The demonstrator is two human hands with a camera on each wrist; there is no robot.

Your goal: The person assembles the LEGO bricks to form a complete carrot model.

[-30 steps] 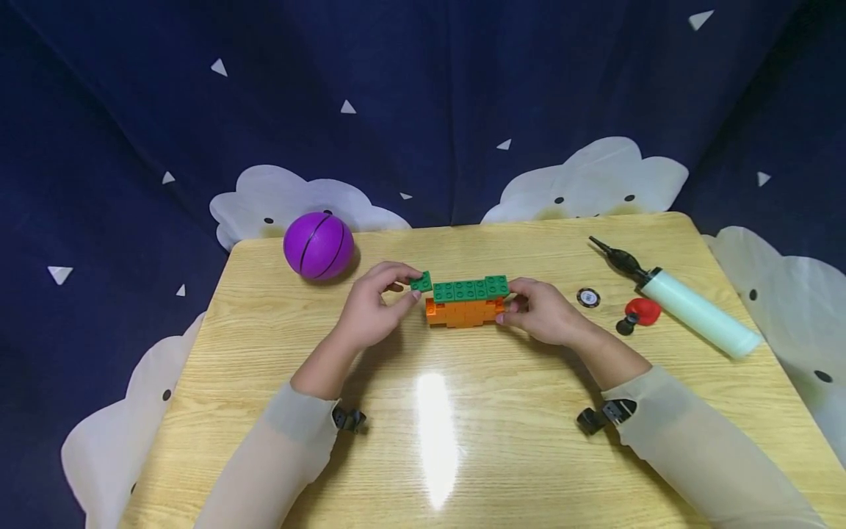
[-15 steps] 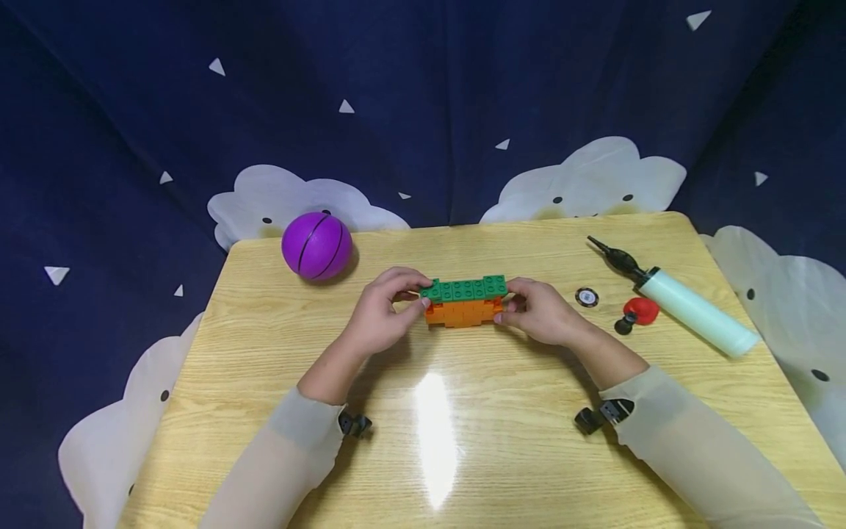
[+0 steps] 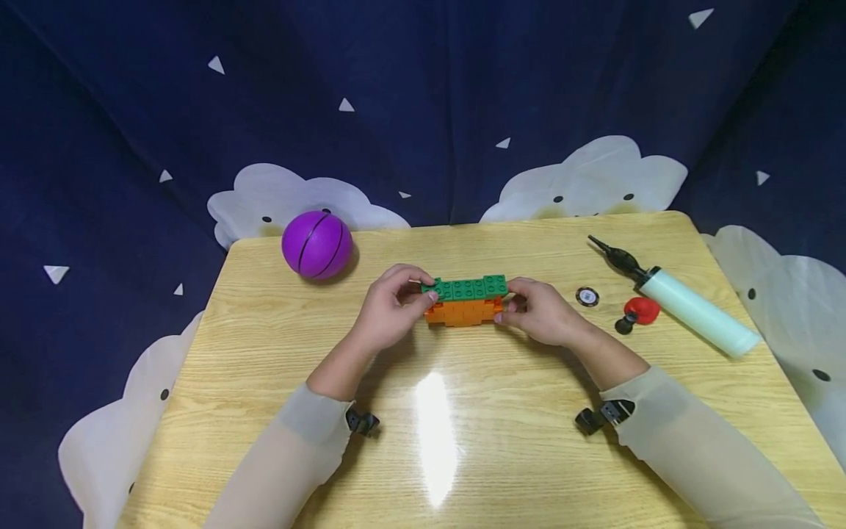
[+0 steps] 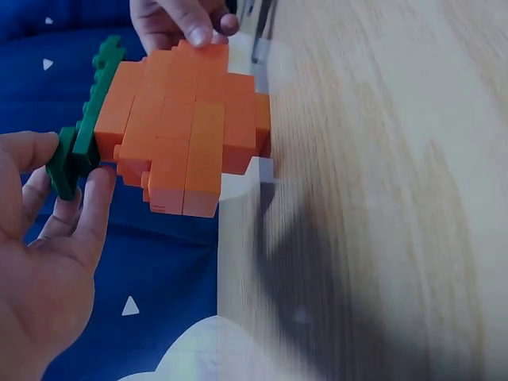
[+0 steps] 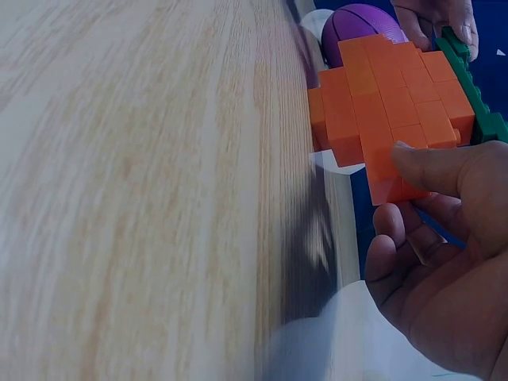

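An orange toy-brick structure stands near the middle of the table, topped by a row of green bricks. My left hand pinches a green brick at the row's left end, between thumb and fingers. In the left wrist view that brick sits on the row's outer face, slightly tilted; whether it is pressed fully down I cannot tell. My right hand holds the right end of the orange structure, its thumb on the near face, as the right wrist view shows.
A purple ball lies at the back left of the wooden table. To the right are a poker chip, a red piece with a black knob and a hand pump. A dark blue curtain hangs behind.
My left hand has moved right and brought its green brick from beside the green row onto the row's left end. The right hand has kept its hold on the orange structure.
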